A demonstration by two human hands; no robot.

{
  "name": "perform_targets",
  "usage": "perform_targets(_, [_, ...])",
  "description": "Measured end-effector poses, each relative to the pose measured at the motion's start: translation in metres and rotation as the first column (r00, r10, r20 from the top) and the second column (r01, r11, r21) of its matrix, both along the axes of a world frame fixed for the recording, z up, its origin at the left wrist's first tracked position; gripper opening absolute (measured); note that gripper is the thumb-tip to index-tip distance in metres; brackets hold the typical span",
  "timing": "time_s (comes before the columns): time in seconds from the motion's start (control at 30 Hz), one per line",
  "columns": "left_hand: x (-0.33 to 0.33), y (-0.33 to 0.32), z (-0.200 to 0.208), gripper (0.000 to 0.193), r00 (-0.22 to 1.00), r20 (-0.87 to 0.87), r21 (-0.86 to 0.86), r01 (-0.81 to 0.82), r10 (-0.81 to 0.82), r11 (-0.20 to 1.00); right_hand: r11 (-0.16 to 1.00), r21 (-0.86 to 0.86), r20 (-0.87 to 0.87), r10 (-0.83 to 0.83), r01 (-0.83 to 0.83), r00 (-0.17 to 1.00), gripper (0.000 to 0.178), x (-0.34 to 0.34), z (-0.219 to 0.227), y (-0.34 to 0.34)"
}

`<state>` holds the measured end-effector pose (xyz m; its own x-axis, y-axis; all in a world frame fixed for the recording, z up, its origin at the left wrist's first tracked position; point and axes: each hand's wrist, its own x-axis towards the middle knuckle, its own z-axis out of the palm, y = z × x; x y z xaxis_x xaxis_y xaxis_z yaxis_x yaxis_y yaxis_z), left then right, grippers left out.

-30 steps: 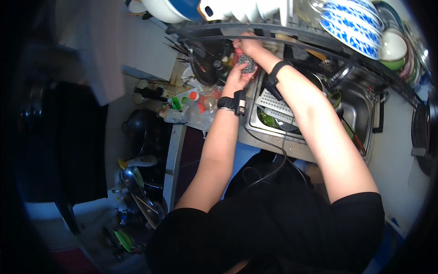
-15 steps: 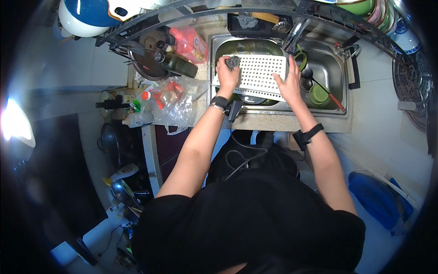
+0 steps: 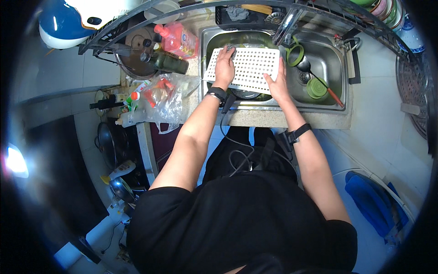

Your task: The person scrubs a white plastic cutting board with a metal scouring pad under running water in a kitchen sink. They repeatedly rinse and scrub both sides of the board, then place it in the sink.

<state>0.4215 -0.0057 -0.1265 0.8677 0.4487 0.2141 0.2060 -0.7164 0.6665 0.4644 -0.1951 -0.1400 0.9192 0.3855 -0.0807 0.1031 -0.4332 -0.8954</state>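
A white perforated tray (image 3: 250,68) is tilted over the left sink basin (image 3: 211,48). My right hand (image 3: 278,85) grips the tray's right edge, with the thumb over its top face. On the tray's left part lies my left hand (image 3: 224,69), its fingers pressing a grey steel wool scrubber (image 3: 232,48) to the surface. Most of the scrubber is hidden under those fingers. Below the tray, part of a round, shiny item shows in the basin, too covered to name.
In the right basin are a green strainer-like ring (image 3: 295,54), a black ladle with a red handle (image 3: 335,97) and a green round item (image 3: 316,87). The faucet (image 3: 287,27) rises between the basins. A pink jug (image 3: 179,40), dark bottle (image 3: 169,62) and plastic bag (image 3: 169,98) stand left.
My left hand has slid up the tray with the scrubber, its fingers now flatter and covering more of it. The whole view has shifted slightly. My right hand keeps its hold on the edge.
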Motion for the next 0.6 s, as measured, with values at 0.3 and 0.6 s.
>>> perform_targets(0.3, [0.0,-0.005,0.006,0.041,0.963,-0.083,0.013,0.258,-0.256,0.966,0.998,0.051,-0.029,-0.022,0.024,0.999,0.09,-0.001,0.002,0.0])
perform_targets(0.6, [0.009,-0.034,0.017,0.038,0.938,0.09,-0.146,0.344,-0.333,0.928,1.0,0.015,0.043,-0.014,0.014,0.999,0.088,-0.001,0.001,-0.001])
